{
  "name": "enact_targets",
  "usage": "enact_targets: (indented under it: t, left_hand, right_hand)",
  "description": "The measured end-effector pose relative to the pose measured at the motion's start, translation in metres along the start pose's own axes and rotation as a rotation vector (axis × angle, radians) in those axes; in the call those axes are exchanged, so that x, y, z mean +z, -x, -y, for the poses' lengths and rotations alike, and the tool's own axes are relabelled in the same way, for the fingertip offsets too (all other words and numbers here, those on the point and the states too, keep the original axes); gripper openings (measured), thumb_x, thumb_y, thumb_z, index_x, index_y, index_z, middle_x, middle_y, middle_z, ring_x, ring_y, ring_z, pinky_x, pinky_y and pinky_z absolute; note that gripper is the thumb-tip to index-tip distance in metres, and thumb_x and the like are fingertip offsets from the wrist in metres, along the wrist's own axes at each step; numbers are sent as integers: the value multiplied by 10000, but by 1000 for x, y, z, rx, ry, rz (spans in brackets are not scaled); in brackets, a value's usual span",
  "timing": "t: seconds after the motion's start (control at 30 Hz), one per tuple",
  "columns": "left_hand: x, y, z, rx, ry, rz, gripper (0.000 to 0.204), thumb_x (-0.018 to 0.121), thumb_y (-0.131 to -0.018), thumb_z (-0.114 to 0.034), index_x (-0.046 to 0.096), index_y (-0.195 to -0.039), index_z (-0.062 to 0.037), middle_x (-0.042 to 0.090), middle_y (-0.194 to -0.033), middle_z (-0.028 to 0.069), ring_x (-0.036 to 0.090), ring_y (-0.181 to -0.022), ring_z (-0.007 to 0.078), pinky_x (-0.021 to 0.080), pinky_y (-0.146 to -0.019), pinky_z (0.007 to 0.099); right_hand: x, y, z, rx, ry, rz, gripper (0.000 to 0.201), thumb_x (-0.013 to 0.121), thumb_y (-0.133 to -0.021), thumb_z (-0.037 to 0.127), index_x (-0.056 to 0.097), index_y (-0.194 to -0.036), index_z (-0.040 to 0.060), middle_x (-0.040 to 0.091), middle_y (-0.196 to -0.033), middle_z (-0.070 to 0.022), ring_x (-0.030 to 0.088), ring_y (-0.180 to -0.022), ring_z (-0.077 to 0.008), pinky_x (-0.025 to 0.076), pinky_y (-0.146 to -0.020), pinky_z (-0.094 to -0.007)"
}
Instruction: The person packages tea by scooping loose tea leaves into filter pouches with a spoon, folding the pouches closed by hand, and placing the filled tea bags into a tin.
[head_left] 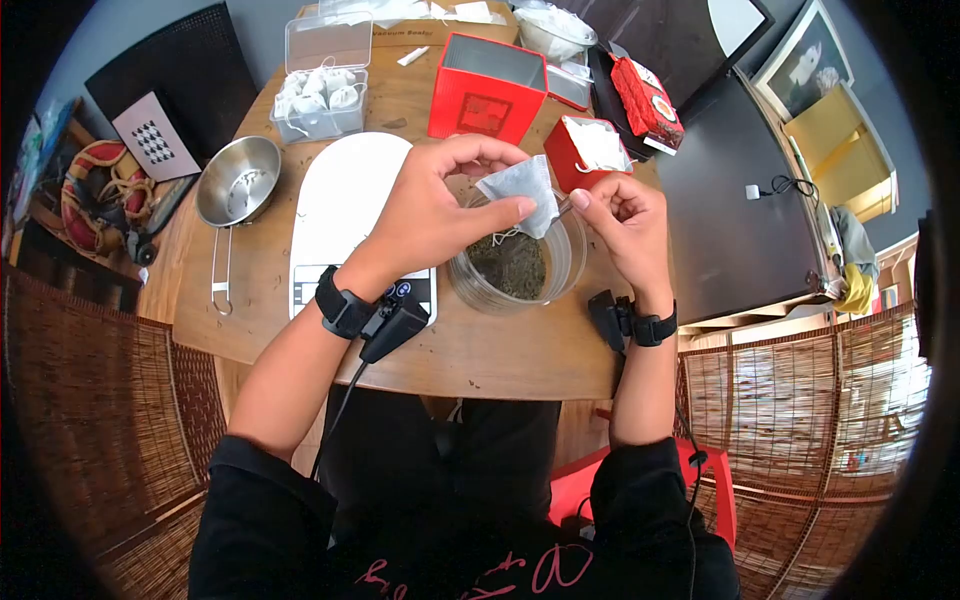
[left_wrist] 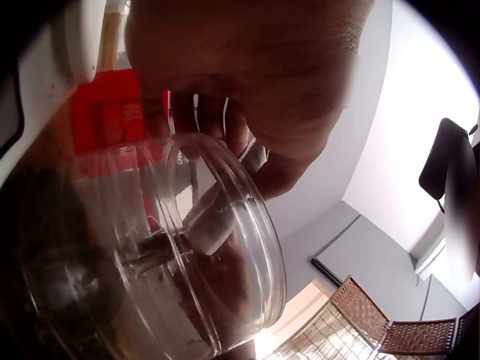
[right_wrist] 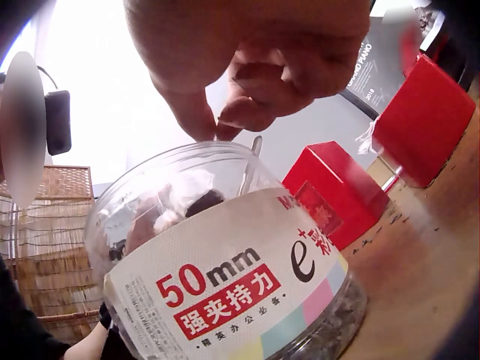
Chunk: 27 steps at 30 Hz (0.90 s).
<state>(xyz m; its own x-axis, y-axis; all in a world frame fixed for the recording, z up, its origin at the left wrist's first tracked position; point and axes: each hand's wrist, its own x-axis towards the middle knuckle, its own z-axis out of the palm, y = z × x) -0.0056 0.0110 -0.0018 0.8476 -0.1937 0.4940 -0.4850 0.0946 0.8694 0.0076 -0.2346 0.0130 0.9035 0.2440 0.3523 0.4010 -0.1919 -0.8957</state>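
Note:
My left hand (head_left: 430, 200) holds a white drawstring tea bag (head_left: 528, 195) between thumb and fingers, over a clear plastic jar (head_left: 468, 285). Dark loose tea leaves (head_left: 512, 268) lie in the jar, and the bag's string hangs toward them. At the bag's right edge, my right hand (head_left: 630, 215) pinches a thin metal handle (head_left: 563, 209) between thumb and forefinger. The far end of this handle is hidden by the bag. In the right wrist view, the jar's printed label (right_wrist: 225, 292) faces the camera, with my right fingertips (right_wrist: 240, 116) just above the rim.
Left of the jar lies a white kitchen scale (head_left: 345, 200), beside a steel pan (head_left: 240, 185). Behind stand a clear box of filled tea bags (head_left: 320, 105), a tall red box (head_left: 485, 95) and a small red box (head_left: 570, 165) with white bags. Crumbs dot the wooden table (head_left: 520, 365).

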Motion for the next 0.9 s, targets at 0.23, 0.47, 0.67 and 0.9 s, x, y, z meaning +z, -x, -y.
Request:
enact_targets:
  t: [0.23,0.47,0.67,0.9]
  left_hand:
    - [2,0,2,43,1,42,376,853,-820,-90,671,-1142,-22,713,-1142,62,668,-1055,130,503,-980,302]
    - [0,0,-3,60,-116,82,371,855,-820,-100,719,-1150,2,737,-1124,85,675,-1056,137,520,-973,307]
    - [0,0,-1,19,-74,57,353,850,-831,-118,732,-1140,4,755,-1085,76,684,-1010,129,532,-930,295]
    - [2,2,-3,39,-122,57,290,840,-847,-140,756,-1088,-1,762,-1057,73,682,-976,113,531,-898,280]
  right_hand:
    - [7,3,8,-213,88,50,193,826,-839,53,770,-1013,-9,607,-754,74,380,-584,32,252,-512,-168]
    - [4,7,1,-125,112,88,183,839,-827,56,770,-982,-13,612,-727,76,340,-551,29,227,-486,-193]
    - [7,8,6,-121,72,78,154,838,-830,47,766,-947,-22,634,-743,63,346,-543,26,233,-483,-197]
    - [8,9,6,-174,83,38,114,830,-839,40,769,-900,-35,698,-797,12,387,-573,19,258,-492,-191]
